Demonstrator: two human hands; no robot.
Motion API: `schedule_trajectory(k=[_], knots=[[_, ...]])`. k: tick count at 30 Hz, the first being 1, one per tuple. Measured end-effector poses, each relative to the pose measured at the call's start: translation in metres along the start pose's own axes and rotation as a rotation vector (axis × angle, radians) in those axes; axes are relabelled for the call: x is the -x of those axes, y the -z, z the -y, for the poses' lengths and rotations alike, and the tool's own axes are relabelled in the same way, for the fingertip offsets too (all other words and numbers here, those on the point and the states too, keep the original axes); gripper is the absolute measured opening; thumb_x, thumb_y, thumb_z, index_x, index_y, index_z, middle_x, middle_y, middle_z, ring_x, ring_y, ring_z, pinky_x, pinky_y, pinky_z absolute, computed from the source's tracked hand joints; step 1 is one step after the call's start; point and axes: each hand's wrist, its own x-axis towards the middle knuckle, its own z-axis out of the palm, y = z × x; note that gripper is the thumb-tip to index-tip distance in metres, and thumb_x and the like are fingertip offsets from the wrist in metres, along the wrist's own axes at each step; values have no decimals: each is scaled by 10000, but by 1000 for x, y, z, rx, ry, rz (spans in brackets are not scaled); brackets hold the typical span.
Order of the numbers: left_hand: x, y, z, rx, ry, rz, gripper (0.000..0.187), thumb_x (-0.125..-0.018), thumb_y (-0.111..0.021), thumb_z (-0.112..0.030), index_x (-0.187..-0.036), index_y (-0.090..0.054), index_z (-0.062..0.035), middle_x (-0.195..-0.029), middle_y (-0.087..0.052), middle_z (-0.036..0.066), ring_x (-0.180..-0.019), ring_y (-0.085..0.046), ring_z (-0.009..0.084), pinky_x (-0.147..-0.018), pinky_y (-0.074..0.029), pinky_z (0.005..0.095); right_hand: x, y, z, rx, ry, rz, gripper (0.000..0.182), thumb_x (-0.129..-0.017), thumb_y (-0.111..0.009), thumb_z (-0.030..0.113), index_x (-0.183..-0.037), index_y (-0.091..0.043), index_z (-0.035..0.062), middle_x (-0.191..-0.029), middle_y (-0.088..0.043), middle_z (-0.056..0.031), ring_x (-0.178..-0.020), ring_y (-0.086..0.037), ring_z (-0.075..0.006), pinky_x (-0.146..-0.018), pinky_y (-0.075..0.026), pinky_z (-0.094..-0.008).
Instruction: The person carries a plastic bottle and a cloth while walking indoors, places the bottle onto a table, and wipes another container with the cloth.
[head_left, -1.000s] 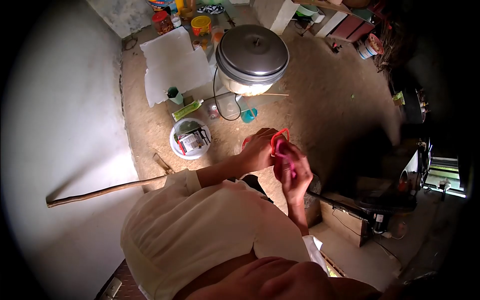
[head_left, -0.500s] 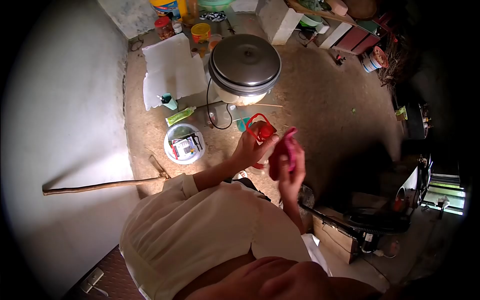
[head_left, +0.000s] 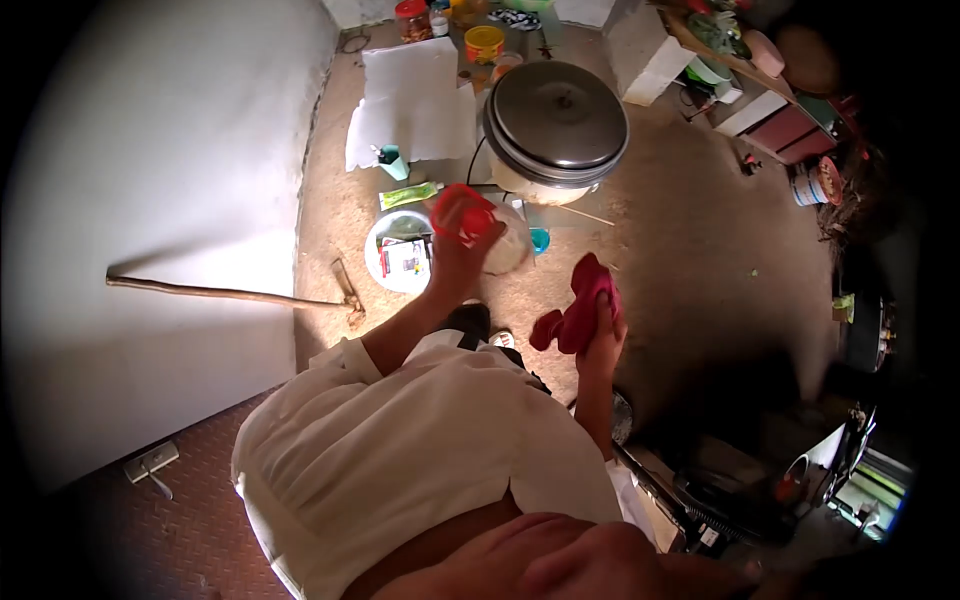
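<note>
My left hand (head_left: 452, 268) grips a clear plastic container (head_left: 505, 250) with a red lid and red handle (head_left: 462, 212), held out over the dirt floor in front of me. My right hand (head_left: 603, 335) is closed on a crumpled red-pink cloth (head_left: 580, 305), a short way to the right of the container and not touching it. Both arms reach out from my pale shirt.
A big pot with a metal lid (head_left: 555, 125) stands ahead, its cord trailing on the floor. Nearby are a white bowl of small items (head_left: 398, 265), a green tube (head_left: 408, 195), a teal cup (head_left: 390, 160), white sheets (head_left: 415, 100), jars, and a long-handled tool (head_left: 230, 293) by the wall.
The container and cloth were together at my hands; now my left hand has carried the container forward and left, and the right hand with the cloth has dropped away from it.
</note>
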Motion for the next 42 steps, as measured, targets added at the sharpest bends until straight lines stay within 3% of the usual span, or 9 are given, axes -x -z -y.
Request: schedule_trajectory(k=[1,6,19,23,27,31,32,33,42], knots=[[-6,8,3,-15,-16,-103,273,-825,-741,-90,-1069,-627,-42,-1128,-600,123,-1056,-601,252,-891,-504,354,-6,-3,-5,105,8,87,369,-1010,-560,180,-1330,-562,-3,-1097,-662,-74,-890,-649,-149,-762,-560,-301],[-64,49,87,-132,18,-337,335,-794,-797,-142,-1081,-656,-45,-1101,-598,133,-1037,-590,296,-885,-501,382,-22,-20,-19,222,-90,130,392,-1003,-574,201,-1329,-567,-17,-1186,-645,-104,-1011,-632,-164,-859,-528,-295],[-278,-6,328,-349,70,-383,472,-779,-820,-282,-1207,-671,-148,-1221,-581,125,-1152,-516,358,-984,-427,477,-121,-88,-25,371,-161,-76,414,-988,-561,190,-1338,-554,-30,-1218,-629,-141,-1061,-632,-228,-878,-543,-352],[-296,-18,382,-79,139,-270,515,-794,-806,-236,-1262,-638,-105,-1291,-578,124,-1158,-527,344,-994,-437,446,-146,-112,-29,347,-209,-126,399,-975,-583,170,-1317,-576,-35,-1200,-646,-132,-1025,-638,-213,-868,-539,-337],[-302,-20,378,-109,102,-228,652,-769,-831,-252,-1338,-569,-70,-1335,-543,157,-1195,-514,359,-1009,-433,453,-161,-131,-32,365,-237,-169,380,-962,-605,159,-1288,-603,-37,-1163,-664,-129,-1000,-646,-207,-864,-537,-321],[-297,-20,379,-146,216,-234,964,-718,-878,-292,-1468,-348,0,-1391,-464,230,-1252,-485,379,-1034,-428,454,-178,-125,-48,396,-229,-188,369,-958,-612,157,-1273,-616,-36,-1154,-668,-126,-1000,-644,-199,-856,-534,-309],[-295,-19,379,-179,260,-227,1056,-702,-891,-309,-1494,-275,23,-1400,-441,252,-1264,-477,386,-1035,-430,454,-185,-113,-59,430,-169,-157,375,-979,-580,155,-1301,-572,-36,-1124,-659,-148,-886,-676,-252,-755,-580,-356],[-293,-18,376,-179,262,-226,1056,-702,-891,-309,-1494,-275,23,-1400,-441,252,-1264,-477,386,-1035,-430,454,-188,-121,-58,464,-108,-126,380,-1000,-547,152,-1330,-528,-35,-1094,-649,-170,-773,-707,-306,-654,-625,-404],[-256,-11,368,-163,495,-194,1070,-709,-886,-348,-1489,-267,43,-1383,-445,270,-1267,-469,410,-1030,-427,464,-204,-140,-51,371,-235,-109,358,-997,-548,142,-1299,-543,-50,-1088,-652,-168,-783,-707,-297,-667,-628,-402]])
